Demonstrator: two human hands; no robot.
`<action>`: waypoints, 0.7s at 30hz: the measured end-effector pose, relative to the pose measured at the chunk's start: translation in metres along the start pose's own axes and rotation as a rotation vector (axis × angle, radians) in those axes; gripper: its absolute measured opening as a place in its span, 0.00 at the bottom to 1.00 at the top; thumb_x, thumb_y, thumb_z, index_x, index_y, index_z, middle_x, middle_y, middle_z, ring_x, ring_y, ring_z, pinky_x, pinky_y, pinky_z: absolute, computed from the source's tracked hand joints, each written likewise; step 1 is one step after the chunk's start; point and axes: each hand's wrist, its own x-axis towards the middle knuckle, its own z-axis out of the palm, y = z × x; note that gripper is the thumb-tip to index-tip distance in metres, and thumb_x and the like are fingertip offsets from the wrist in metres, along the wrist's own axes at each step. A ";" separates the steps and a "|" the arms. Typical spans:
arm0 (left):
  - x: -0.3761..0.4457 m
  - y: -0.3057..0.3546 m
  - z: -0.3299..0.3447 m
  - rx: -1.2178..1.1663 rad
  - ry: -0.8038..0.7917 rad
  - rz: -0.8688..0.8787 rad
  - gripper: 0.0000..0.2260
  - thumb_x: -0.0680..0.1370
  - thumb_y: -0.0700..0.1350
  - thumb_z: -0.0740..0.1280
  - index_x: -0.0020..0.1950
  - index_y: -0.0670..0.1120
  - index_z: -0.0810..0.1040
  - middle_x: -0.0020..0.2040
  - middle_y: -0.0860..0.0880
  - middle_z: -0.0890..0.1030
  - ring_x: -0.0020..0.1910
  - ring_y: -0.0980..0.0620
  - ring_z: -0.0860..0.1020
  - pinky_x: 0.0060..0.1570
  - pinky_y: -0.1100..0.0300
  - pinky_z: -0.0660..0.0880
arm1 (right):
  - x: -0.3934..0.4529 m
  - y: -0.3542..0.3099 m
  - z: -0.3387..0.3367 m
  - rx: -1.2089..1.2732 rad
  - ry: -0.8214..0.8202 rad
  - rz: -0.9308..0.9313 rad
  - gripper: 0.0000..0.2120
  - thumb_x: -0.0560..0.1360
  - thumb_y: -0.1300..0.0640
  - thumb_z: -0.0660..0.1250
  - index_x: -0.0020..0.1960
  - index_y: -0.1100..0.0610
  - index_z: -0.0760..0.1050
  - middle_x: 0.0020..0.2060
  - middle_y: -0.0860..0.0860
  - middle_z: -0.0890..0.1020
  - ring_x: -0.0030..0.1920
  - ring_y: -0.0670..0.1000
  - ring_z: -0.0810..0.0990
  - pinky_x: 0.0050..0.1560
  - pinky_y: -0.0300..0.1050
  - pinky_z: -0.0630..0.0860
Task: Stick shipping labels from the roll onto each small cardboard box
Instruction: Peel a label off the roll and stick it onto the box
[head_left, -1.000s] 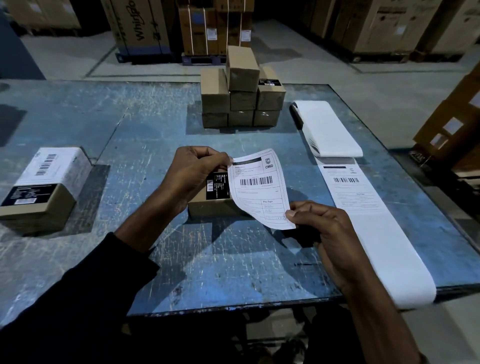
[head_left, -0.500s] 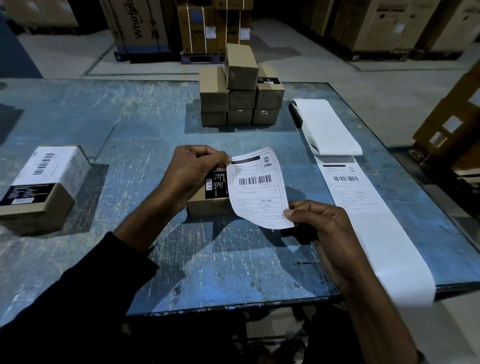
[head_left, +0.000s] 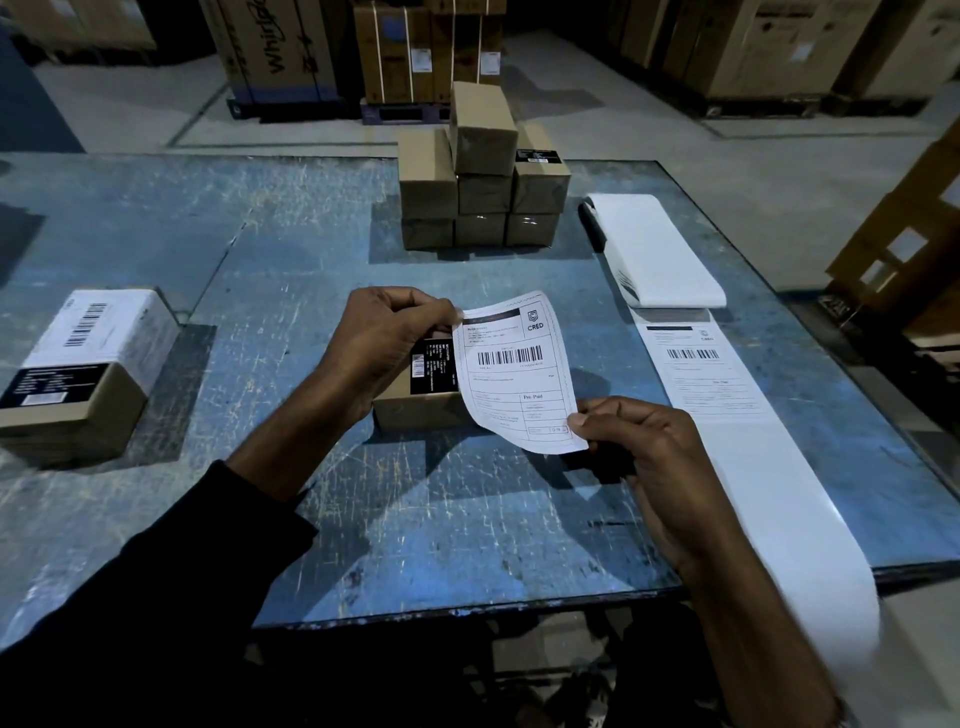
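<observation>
A white shipping label with a barcode is held curved in the air over a small cardboard box at the table's middle. My left hand pinches the label's top left corner, just above the box's black sticker. My right hand pinches the bottom right corner. The label roll lies at the right, its strip running towards me and over the table's front edge, one printed label still on it. A stack of small boxes stands at the back.
One small box with a white label on its top sits at the far left of the scratched blue metal table. Large cartons on pallets line the warehouse floor behind, and more cartons stand off the table's right edge.
Both hands and the label have stayed almost still over the box; the label has shifted only very slightly.
</observation>
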 end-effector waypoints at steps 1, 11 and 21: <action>0.000 0.000 0.000 -0.001 0.000 0.001 0.08 0.77 0.39 0.76 0.49 0.33 0.86 0.44 0.39 0.88 0.39 0.47 0.86 0.43 0.54 0.81 | 0.000 -0.001 0.000 -0.007 -0.002 -0.001 0.13 0.77 0.71 0.71 0.34 0.63 0.82 0.47 0.58 0.89 0.32 0.47 0.83 0.31 0.33 0.74; 0.001 -0.001 -0.001 0.059 0.002 0.001 0.06 0.78 0.42 0.77 0.47 0.38 0.87 0.42 0.43 0.89 0.40 0.47 0.87 0.48 0.51 0.83 | 0.001 0.001 0.002 -0.079 -0.002 -0.001 0.17 0.77 0.68 0.72 0.31 0.57 0.84 0.46 0.55 0.89 0.39 0.51 0.86 0.35 0.35 0.77; 0.002 -0.005 0.000 0.117 0.007 0.019 0.06 0.78 0.42 0.77 0.46 0.39 0.88 0.42 0.45 0.89 0.44 0.45 0.87 0.52 0.50 0.82 | 0.003 0.006 0.000 -0.074 0.032 0.013 0.11 0.76 0.66 0.74 0.35 0.62 0.84 0.44 0.62 0.87 0.38 0.56 0.79 0.40 0.42 0.81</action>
